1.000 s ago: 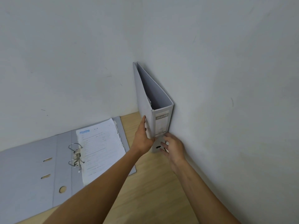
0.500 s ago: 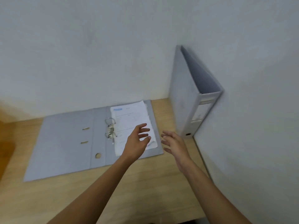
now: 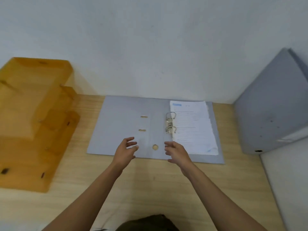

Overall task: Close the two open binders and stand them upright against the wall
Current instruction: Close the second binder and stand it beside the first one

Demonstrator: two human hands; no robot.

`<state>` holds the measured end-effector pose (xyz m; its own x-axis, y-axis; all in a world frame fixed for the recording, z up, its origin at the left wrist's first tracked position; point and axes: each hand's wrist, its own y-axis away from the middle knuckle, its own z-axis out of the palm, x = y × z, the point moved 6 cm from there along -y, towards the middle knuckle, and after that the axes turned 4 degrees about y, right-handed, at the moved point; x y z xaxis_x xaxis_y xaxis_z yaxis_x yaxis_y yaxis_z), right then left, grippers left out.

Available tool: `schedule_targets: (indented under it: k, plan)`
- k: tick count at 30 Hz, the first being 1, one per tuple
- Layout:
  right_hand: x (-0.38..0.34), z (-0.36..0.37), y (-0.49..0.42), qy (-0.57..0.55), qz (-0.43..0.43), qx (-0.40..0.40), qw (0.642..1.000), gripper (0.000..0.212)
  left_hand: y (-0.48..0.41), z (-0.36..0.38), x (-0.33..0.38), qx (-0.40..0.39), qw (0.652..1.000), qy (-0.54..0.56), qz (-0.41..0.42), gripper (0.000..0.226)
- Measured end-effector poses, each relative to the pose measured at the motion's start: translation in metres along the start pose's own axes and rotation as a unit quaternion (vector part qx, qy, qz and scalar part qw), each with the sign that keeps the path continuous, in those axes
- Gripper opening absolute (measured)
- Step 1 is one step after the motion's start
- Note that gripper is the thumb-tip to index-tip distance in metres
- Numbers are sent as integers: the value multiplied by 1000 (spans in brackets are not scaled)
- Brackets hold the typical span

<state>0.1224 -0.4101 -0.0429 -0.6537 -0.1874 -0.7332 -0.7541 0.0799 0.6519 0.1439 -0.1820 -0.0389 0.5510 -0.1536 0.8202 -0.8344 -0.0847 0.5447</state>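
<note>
A grey lever-arch binder lies open and flat on the wooden desk, its metal rings in the middle and a stack of white papers on its right half. A second grey binder stands closed and upright in the right corner, leaning against the wall. My left hand hovers with fingers spread over the open binder's near edge, left of the spine hole. My right hand hovers with fingers apart just right of that hole. Neither hand holds anything.
An orange-brown stepped wooden organiser stands on the desk at the left. White walls close off the back and the right side. Bare desk lies between me and the open binder.
Both hands let go of the upright binder in the corner and moved left to the open binder. The view swung left, bringing the wooden organiser into sight.
</note>
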Motion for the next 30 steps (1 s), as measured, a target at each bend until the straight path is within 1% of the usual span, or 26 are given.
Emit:
schedule_targets:
  k: [5,9,13,19,22,25,30]
  plan:
    - [-8,65,-25,47,12,-27,998,41,-25,-87,-30,82,995,-32,-46,50]
    - [-9,97,-38,85,20,-39,995,45,-42,-140,-46,149,983,-63,-83,58]
    - [-12,119,-47,102,19,-44,994,49,-65,-169,-64,173,974,-80,-126,72]
    - [-12,136,-51,144,2,-56,988,48,-74,-177,-64,168,976,-17,-135,75]
    - [-17,140,-50,150,-12,-54,987,46,-74,-183,-62,162,976,38,-137,66]
    - [-30,144,-47,120,-19,-53,991,45,-73,-176,-46,104,987,83,-88,49]
    - [-67,154,-33,88,-46,-76,992,45,-57,-161,4,66,995,75,7,41]
